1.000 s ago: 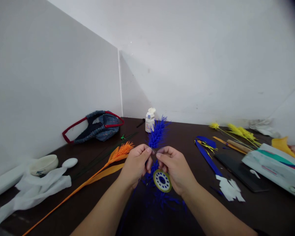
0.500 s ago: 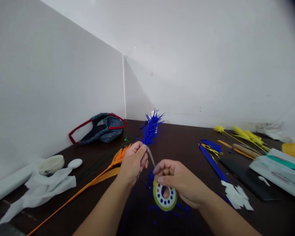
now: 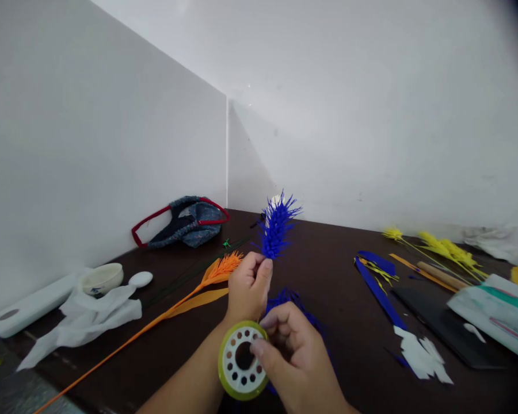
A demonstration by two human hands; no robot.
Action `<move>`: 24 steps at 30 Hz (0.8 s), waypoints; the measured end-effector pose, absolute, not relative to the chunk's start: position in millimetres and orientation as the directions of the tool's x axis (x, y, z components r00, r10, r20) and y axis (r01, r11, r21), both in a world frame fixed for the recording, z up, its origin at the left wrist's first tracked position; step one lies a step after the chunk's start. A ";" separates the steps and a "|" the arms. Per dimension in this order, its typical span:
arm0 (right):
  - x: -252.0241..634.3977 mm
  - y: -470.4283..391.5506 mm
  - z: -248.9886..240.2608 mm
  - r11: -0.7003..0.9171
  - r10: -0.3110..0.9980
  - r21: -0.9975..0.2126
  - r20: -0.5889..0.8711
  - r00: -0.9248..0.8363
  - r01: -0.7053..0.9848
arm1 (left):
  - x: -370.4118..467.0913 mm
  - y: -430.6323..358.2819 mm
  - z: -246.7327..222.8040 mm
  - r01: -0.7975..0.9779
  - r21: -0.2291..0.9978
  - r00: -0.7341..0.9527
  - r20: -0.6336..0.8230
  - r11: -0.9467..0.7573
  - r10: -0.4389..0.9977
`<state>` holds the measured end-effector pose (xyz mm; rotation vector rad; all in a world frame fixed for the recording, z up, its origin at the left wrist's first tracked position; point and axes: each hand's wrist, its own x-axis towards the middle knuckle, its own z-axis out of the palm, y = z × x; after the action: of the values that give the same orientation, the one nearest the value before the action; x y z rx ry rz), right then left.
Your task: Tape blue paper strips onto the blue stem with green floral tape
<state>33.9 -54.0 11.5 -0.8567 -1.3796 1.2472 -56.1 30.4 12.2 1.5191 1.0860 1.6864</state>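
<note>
A bushy blue spike (image 3: pixel 278 229) stands upright above my left hand (image 3: pixel 248 287), whose thumb and fingers pinch its base. Lower and nearer, my right hand (image 3: pixel 300 356) grips a roll of tape (image 3: pixel 229 376) with a white, holed core and yellow-green rim. The roll overlaps my left forearm in the picture. Behind my right hand lie loose blue strips (image 3: pixel 287 298) on the dark table (image 3: pixel 336 276). An orange spike (image 3: pixel 227 264) on a long orange stem lies left of my left hand.
Left: a bowl (image 3: pixel 102 279), white cloth (image 3: pixel 80 325) and a denim item with red trim (image 3: pixel 190 223). Right: a blue ribbon (image 3: pixel 380 293), white scraps (image 3: pixel 423 352), a black flat object (image 3: pixel 449 328), yellow spikes (image 3: pixel 451 250) and a plastic packet (image 3: pixel 496 313).
My right hand has moved left and nearer with the tape roll, now over my left forearm. The stretched strip between my hands no longer shows. The view has shifted slightly left.
</note>
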 end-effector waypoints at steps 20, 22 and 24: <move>30.2 -53.4 1.1 0.593 0.800 -0.771 0.533 -0.276 0.230 | -46.0 29.3 15.3 -0.637 0.759 0.103 0.261 -0.138 0.960; 31.8 -53.5 2.8 0.642 0.763 -0.723 0.568 -0.310 0.255 | -45.4 28.4 15.6 -0.650 0.749 0.112 0.262 -0.129 0.958; 31.6 -53.7 3.5 0.662 0.747 -0.695 0.582 -0.320 0.282 | -44.3 28.1 15.4 -0.647 0.751 0.114 0.268 -0.133 0.957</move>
<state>31.6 -53.7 3.5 -0.8104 -1.8921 0.5920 -44.3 28.1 15.4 0.9187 0.4430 1.4592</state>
